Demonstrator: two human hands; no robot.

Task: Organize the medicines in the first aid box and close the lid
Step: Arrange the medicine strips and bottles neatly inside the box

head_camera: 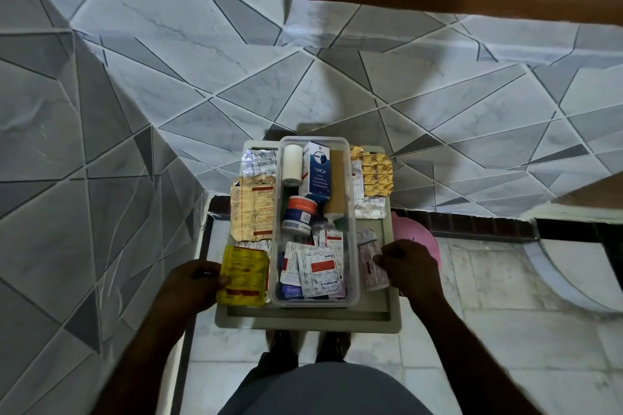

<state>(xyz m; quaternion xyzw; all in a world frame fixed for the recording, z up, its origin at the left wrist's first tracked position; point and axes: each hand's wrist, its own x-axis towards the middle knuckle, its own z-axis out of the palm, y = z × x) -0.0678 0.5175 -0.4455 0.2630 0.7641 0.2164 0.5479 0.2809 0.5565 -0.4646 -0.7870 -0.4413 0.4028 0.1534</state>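
The left hand (188, 283) pinches the edge of a yellow packet (242, 274), thumb on top, and holds it just beside the box, I think to drop it in next; behind it a tan strip (253, 212) and some silver strips (258, 162) lie flat on the small table (303, 320), likely put out to be sorted; in the middle sits the clear box (313, 302), open, with no lid that I can see; at its far end a white roll (292, 163), a blue and white carton (317, 168) and a brown roll (335, 185) lie side by side; two small jars (301, 209) sit near the middle; loose pill strips (313, 271) are piled at the near end, so the job looks about half done; on the right, gold foil strips (374, 172) wait on the table; the right hand (409, 266) pinches a pale strip (371, 271) with its fingertips, just beside the box wall, ready to lift
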